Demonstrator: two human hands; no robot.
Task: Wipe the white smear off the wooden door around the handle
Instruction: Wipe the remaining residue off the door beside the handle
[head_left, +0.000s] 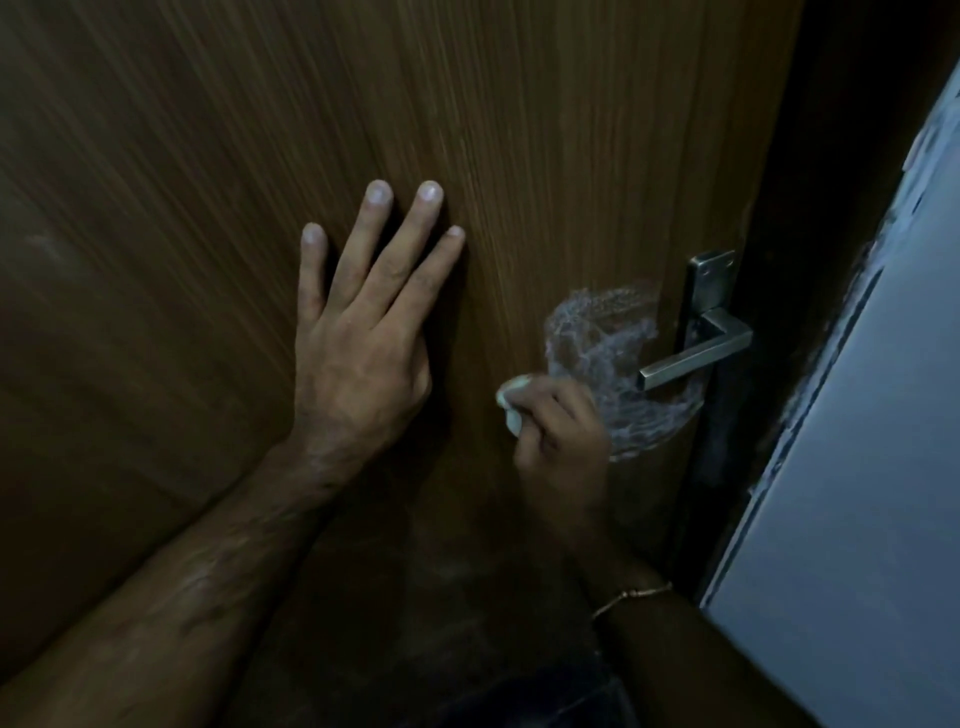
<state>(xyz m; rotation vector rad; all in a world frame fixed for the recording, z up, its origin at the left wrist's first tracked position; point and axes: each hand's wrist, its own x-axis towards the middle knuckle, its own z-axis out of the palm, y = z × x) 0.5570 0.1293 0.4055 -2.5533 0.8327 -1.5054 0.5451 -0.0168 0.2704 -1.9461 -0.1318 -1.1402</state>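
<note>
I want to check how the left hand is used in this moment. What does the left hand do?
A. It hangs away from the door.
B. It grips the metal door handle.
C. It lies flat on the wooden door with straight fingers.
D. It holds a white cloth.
C: the left hand lies flat on the wooden door, fingers straight, well left of the metal handle.

Left hand (358, 332) lies flat, fingers spread; right hand (558, 426) is curled tight.

One door (519, 130), one handle (696, 358), one white smear (608, 353), two hands, one bracelet (631, 595).
</note>
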